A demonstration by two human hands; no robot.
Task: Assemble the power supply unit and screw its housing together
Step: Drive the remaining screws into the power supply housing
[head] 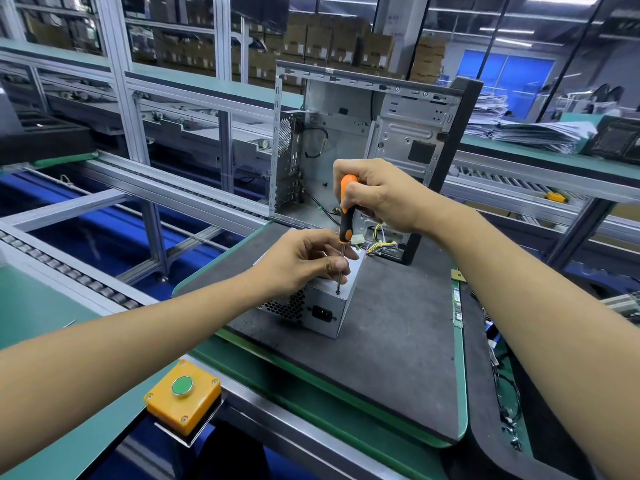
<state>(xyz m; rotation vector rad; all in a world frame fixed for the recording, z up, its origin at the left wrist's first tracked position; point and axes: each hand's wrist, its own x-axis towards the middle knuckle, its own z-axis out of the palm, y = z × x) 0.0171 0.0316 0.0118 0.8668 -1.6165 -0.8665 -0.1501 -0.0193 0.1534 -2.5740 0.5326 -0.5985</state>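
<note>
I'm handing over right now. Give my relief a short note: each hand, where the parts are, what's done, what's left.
Right hand grips the screwdriver upright, tip on a screw in the top of the PSU.
Left hand rests on the PSU, fingers pinching the shaft to steady it.
PSU sits on the grey mat, in front of the open PC case; its wires trail toward the case.
Done: housing closed, screw in its hole.
Left: drive this screw; other screws cannot be judged from here.
</note>
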